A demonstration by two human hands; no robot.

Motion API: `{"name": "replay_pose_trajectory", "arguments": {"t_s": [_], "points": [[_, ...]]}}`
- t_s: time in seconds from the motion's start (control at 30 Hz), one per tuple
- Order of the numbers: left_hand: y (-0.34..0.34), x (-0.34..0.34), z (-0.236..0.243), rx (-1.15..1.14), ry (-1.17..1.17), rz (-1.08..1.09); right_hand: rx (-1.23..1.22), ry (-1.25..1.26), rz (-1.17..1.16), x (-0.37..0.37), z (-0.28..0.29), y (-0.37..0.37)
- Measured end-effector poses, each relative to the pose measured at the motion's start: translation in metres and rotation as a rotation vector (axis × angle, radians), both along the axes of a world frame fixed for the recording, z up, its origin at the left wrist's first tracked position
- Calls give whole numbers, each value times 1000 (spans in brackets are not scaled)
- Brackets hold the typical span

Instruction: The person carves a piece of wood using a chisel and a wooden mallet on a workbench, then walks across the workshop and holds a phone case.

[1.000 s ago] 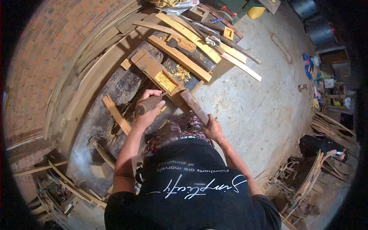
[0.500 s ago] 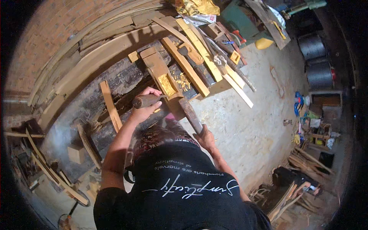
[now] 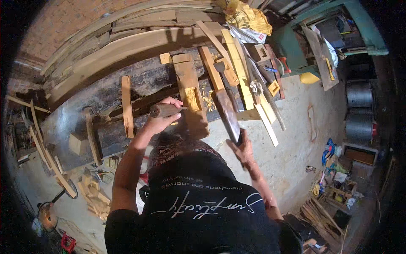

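My left hand [image 3: 159, 124] is wrapped round the thick wooden handle of a chisel [image 3: 163, 111]. Its thin blade points right, to the hollow cut into a long wooden block [image 3: 186, 76]; pale chips lie in that hollow. To the right of the block, my right hand [image 3: 244, 151] grips the near end of a long, flat-sided wooden club [image 3: 227, 111]. The club slants up and left, apart from the chisel handle, and its far end overlaps a wooden strip in the view. Pale shavings [image 3: 207, 99] lie between the block and the club.
The block lies across a dark, rough workbench [image 3: 101, 91]. A short board [image 3: 127, 106] is left of my left hand. Right of the block are wooden strips [image 3: 237, 63], a wooden hand plane [image 3: 228, 76] and a red-handled saw [image 3: 284, 65]. Long planks [image 3: 127, 46] line the brick wall.
The club in my right hand has swung away from the block, to the right. My left hand keeps its hold on the chisel at the hollow. The whole view has shifted.
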State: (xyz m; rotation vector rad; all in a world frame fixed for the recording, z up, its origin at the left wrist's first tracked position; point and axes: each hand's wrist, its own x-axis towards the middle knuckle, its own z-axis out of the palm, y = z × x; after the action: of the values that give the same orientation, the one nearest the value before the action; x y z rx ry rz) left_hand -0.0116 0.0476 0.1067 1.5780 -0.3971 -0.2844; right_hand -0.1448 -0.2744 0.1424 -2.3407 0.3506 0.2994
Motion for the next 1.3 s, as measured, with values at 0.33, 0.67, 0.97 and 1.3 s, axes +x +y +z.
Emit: {"name": "replay_pose_trajectory", "arguments": {"t_s": [0.33,0.67,0.97,1.3], "points": [[6,-4,1,4,73,-7,-105,-275,439,107,105,43],[7,-3,3,-41,3,21,-71,-302,574,132,152,108],[9,-3,-7,-77,-6,33,-78,-327,530,132,153,105],[12,-13,-15,354,411,-124,-82,-404,358,114,99,69]]}}
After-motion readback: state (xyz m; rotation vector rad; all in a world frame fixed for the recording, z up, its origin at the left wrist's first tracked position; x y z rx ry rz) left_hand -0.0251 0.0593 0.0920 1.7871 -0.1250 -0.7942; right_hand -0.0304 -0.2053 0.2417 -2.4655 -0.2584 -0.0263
